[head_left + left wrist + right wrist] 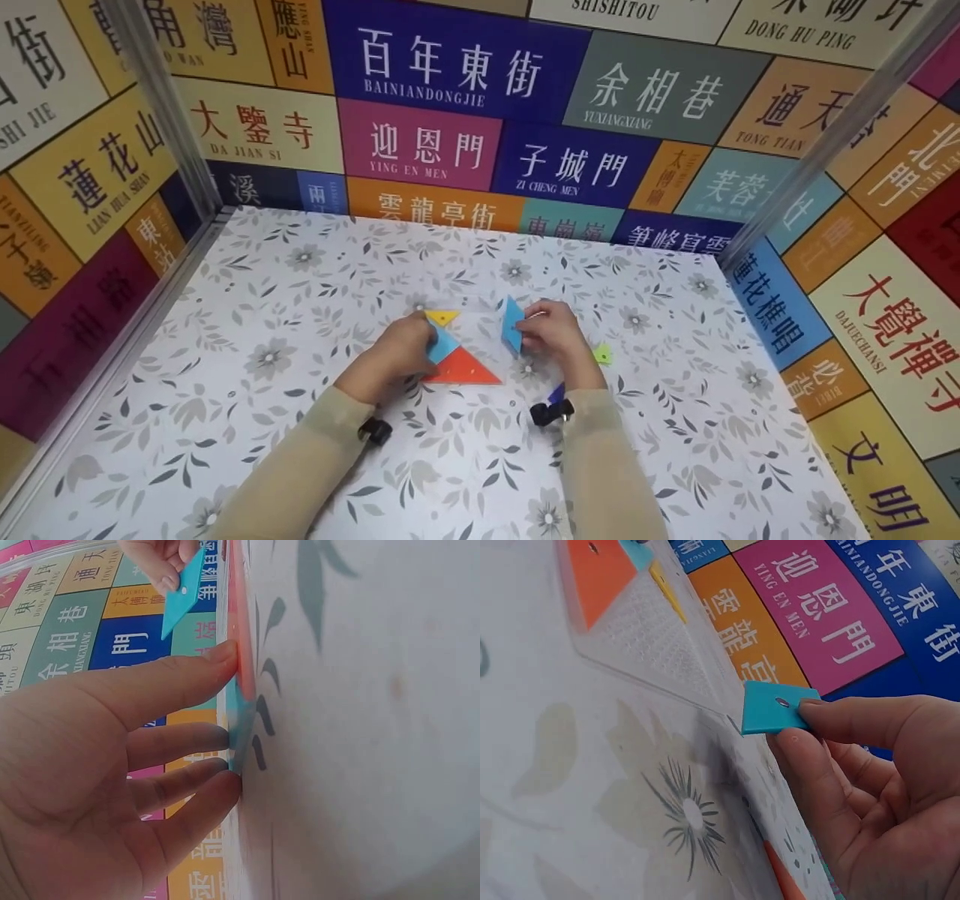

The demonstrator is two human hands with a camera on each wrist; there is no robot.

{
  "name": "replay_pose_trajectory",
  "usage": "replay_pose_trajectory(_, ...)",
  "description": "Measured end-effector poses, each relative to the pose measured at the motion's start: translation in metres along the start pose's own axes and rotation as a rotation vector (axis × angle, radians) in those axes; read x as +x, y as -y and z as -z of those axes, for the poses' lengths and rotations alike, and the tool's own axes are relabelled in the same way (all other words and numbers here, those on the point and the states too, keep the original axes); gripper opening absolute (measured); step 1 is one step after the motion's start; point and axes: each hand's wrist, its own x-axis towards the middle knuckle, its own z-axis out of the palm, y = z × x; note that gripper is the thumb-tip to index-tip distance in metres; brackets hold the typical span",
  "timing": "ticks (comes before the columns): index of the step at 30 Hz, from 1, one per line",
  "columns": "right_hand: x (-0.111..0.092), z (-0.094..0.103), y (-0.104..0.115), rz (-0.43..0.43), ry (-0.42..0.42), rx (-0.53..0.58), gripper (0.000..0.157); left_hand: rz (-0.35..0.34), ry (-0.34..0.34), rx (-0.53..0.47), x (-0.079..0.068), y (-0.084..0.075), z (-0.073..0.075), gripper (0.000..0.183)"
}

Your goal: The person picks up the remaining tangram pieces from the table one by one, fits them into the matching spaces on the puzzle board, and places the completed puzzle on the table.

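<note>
My right hand [553, 328] pinches a light blue four-sided tangram piece [769, 709] between thumb and fingers, holding it tilted above the table just right of a clear tray [641, 664]. A small hole shows in the piece. In the tray lie an orange-red triangle [463, 367], a light blue piece [442, 343] and a yellow triangle [442, 318]. My left hand [401, 349] rests at the tray's left side, fairly straight fingers touching its edge. Its thumb presses near the orange-red triangle in the left wrist view. The tray's left edge is partly hidden by this hand.
A lime green piece [603, 354] lies on the flower-patterned table [300, 450] beyond my right wrist. Beside that wrist, a dark blue piece [556, 393] is partly covered. Another orange piece [783, 874] shows low in the right wrist view. Printed panels [420, 142] stand behind.
</note>
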Motion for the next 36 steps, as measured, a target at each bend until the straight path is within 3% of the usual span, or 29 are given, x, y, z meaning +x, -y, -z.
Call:
replay_pose_trajectory(9, -0.010, -0.008, -0.005, 0.030, 0.028, 0.077, 0.015, -0.009, -0.008, 0.029, 0.000, -0.004, -0.001, 0.051)
replay_pose_trajectory(15, -0.012, -0.014, -0.008, 0.036, 0.058, 0.032, 0.009, 0.020, 0.012, 0.009, -0.001, -0.006, -0.002, 0.054)
replay_pose_trajectory(22, -0.011, -0.020, -0.008, 0.053, 0.129, 0.089, 0.010, 0.044, 0.006, 0.001, -0.001, -0.005, -0.004, 0.056)
replay_pose_trajectory(36, -0.010, -0.018, -0.010, 0.034, 0.179, 0.101, 0.015, 0.028, 0.009, 0.026, 0.001, -0.003, -0.003, 0.057)
